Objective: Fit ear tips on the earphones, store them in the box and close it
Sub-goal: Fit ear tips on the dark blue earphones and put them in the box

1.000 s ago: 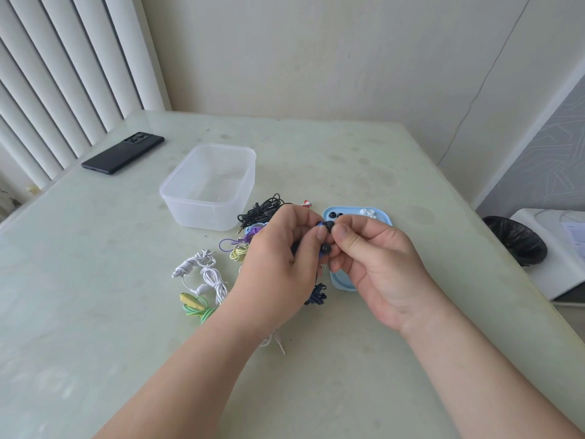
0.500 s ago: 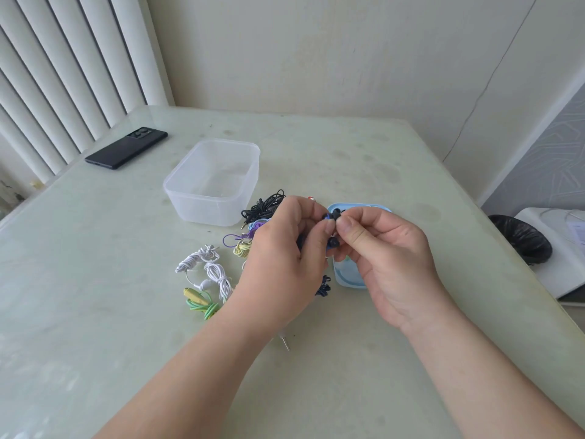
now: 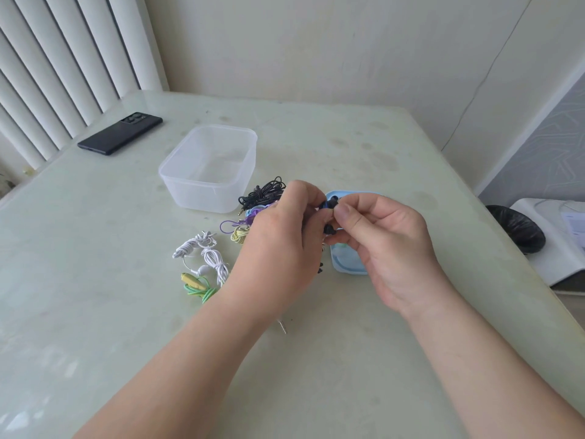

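My left hand (image 3: 281, 245) and my right hand (image 3: 386, 242) meet fingertip to fingertip above the table's middle, both pinching a dark blue earphone (image 3: 329, 205) with a black ear tip; its second bud (image 3: 329, 230) hangs just below. The cord is mostly hidden behind my left hand. A light blue lid (image 3: 342, 264) lies under my right hand. The clear plastic box (image 3: 209, 169) stands open and empty at the back left. Bundled earphones lie between them: black (image 3: 262, 193), purple (image 3: 235, 223), yellow (image 3: 240, 234), white (image 3: 205, 253) and green (image 3: 199, 288).
A black phone (image 3: 120, 133) lies near the table's far left edge by the vertical blinds. The table's right edge drops to a black bin (image 3: 519, 229) and a white appliance (image 3: 557, 242) on the floor. A small metal jack plug (image 3: 282, 327) lies near my left wrist.
Both hands stay joined on the dark earphone with small finger shifts. The view has tilted slightly, so everything sits a little lower in frame than before.
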Action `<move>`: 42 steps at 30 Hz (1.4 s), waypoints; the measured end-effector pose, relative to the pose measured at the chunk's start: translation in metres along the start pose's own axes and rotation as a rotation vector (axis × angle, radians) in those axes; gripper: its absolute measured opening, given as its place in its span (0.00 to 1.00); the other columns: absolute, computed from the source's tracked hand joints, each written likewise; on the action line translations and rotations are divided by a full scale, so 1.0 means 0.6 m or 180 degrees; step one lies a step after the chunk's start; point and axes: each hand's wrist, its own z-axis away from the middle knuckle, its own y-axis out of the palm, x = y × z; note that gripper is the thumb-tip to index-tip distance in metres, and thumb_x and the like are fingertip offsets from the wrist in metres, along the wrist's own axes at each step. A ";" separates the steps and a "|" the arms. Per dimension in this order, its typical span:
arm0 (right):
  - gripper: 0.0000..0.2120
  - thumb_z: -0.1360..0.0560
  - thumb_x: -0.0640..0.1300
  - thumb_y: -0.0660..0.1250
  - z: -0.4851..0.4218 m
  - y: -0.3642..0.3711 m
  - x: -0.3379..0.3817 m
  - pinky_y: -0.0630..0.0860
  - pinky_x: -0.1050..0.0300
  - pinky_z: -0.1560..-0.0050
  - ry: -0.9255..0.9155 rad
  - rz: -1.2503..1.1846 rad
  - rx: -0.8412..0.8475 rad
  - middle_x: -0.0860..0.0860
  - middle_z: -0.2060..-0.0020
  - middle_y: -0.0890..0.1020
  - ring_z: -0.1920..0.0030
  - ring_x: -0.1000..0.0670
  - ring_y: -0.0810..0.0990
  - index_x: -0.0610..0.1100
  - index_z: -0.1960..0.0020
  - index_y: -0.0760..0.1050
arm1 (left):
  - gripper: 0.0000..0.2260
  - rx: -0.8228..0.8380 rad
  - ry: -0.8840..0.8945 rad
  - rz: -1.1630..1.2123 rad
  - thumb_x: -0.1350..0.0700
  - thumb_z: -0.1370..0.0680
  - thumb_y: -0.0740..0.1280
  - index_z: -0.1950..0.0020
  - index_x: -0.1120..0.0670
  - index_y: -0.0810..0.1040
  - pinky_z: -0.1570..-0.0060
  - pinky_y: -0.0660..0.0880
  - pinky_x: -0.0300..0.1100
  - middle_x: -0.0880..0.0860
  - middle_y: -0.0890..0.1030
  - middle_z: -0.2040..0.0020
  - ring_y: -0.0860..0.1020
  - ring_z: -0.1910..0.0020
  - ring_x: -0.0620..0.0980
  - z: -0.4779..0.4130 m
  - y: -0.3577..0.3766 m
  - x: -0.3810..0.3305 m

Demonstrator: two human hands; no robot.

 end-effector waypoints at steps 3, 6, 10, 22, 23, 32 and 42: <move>0.05 0.21 0.32 0.67 0.002 0.002 -0.002 0.81 0.52 0.57 -0.0125 0.0091 -0.0124 0.39 0.61 0.85 0.60 0.42 0.84 0.36 0.54 0.82 | 0.04 -0.0012 0.0009 -0.0040 0.59 0.17 0.65 0.46 0.59 0.75 0.64 0.75 0.51 0.50 0.82 0.63 0.79 0.66 0.49 0.001 0.000 0.002; 0.05 0.22 0.36 0.68 0.002 0.004 0.005 0.81 0.53 0.58 0.0298 -0.0364 -0.0058 0.39 0.58 0.84 0.59 0.43 0.82 0.35 0.53 0.81 | 0.06 -0.0023 0.0112 -0.0147 0.57 0.18 0.64 0.44 0.59 0.75 0.64 0.75 0.51 0.50 0.82 0.61 0.78 0.65 0.49 0.001 0.002 0.000; 0.06 0.28 0.42 0.70 -0.003 -0.002 0.009 0.80 0.54 0.56 0.0755 -0.0647 0.0137 0.43 0.58 0.83 0.60 0.48 0.81 0.39 0.55 0.80 | 0.06 0.0014 0.0154 -0.0064 0.57 0.18 0.64 0.44 0.58 0.76 0.64 0.77 0.49 0.48 0.82 0.60 0.79 0.64 0.46 0.002 0.001 0.001; 0.13 0.28 0.39 0.71 0.002 -0.003 0.002 0.81 0.51 0.54 0.0103 -0.0334 -0.0058 0.36 0.55 0.85 0.56 0.42 0.84 0.33 0.47 0.83 | 0.02 -0.0057 -0.0022 0.0241 0.60 0.17 0.66 0.45 0.57 0.75 0.67 0.75 0.42 0.51 0.81 0.63 0.79 0.67 0.48 0.001 -0.002 0.000; 0.13 0.29 0.39 0.71 0.003 -0.001 0.000 0.81 0.51 0.54 0.0070 -0.0310 -0.0095 0.34 0.54 0.85 0.55 0.40 0.84 0.33 0.47 0.83 | 0.02 -0.0073 -0.0041 0.0264 0.60 0.17 0.66 0.45 0.57 0.75 0.67 0.75 0.40 0.51 0.81 0.64 0.79 0.67 0.48 0.001 -0.002 0.001; 0.09 0.26 0.33 0.71 0.009 0.005 -0.003 0.82 0.49 0.50 -0.0133 0.0019 -0.0215 0.40 0.55 0.87 0.55 0.42 0.86 0.37 0.47 0.85 | 0.04 -0.0090 -0.0099 0.0173 0.60 0.17 0.66 0.46 0.52 0.74 0.65 0.78 0.48 0.50 0.83 0.61 0.82 0.65 0.50 0.002 -0.005 0.001; 0.07 0.29 0.36 0.71 -0.006 -0.011 0.013 0.81 0.53 0.58 0.0374 -0.0408 0.0194 0.42 0.60 0.85 0.61 0.44 0.83 0.37 0.51 0.80 | 0.03 0.0135 -0.0072 0.0301 0.60 0.17 0.66 0.44 0.56 0.77 0.63 0.77 0.51 0.53 0.83 0.62 0.81 0.65 0.54 0.002 -0.006 0.005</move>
